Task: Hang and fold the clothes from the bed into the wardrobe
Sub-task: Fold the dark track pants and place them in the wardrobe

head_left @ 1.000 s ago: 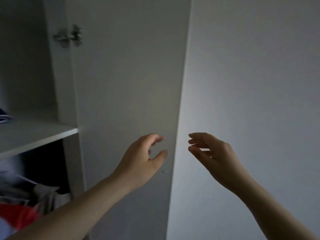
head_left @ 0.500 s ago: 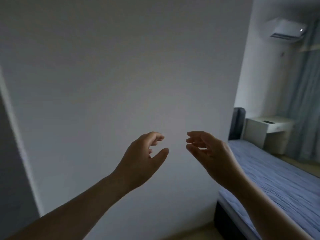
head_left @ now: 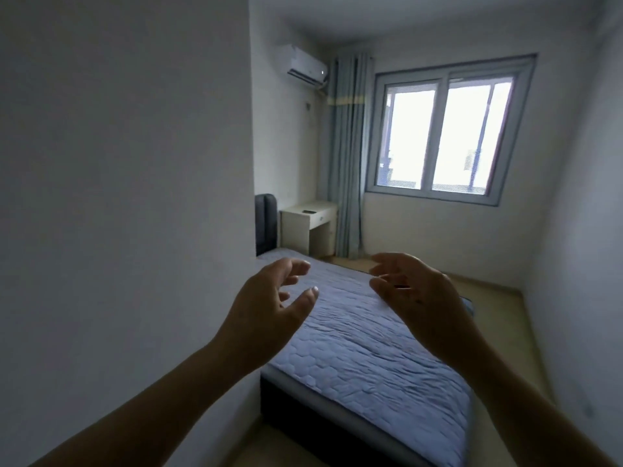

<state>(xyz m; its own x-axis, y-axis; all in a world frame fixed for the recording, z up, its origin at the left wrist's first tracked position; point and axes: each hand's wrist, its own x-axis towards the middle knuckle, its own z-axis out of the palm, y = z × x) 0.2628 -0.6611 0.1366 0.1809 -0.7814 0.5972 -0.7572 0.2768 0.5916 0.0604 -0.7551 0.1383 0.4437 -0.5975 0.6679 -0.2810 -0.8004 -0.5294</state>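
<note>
The bed with a blue quilted cover stretches from the centre toward the lower right. No clothes show on the visible part of its cover. My left hand is raised in front of me with loosely curled fingers and holds nothing. My right hand hovers beside it, also relaxed and empty, a small gap between the two. Both hands are in the air above the bed's near half. The wardrobe is out of view.
A plain white wall fills the left half. A dark headboard and a small white bedside desk stand at the bed's far end. Curtain, window and air conditioner lie beyond. Bare floor runs right of the bed.
My view has swung right from the wardrobe's open door and shelf, across the wall, to the bed and window. Both hands keep the same raised, empty pose.
</note>
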